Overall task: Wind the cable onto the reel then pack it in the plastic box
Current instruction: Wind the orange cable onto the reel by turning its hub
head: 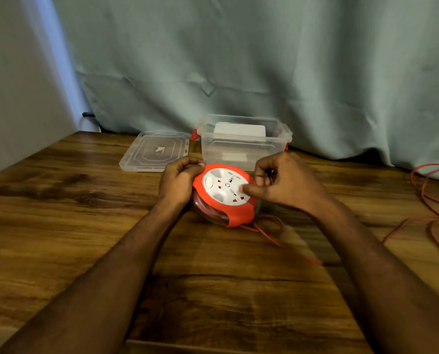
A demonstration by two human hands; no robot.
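My left hand point(178, 182) has its grip closed around the left rim of the reel point(224, 194), holding it tilted on the desk point(85, 213). My right hand point(282, 182) rests its thumb on the white socket face, its fingers curled at the right rim; what they pinch, if anything, I cannot tell through the blur. The red cable point(430, 221) leaves the reel beneath my right wrist and lies in loose loops farther right. Just beyond my knuckles stands the open plastic box point(244, 145), its lid point(154, 155) flat beyond my left hand.
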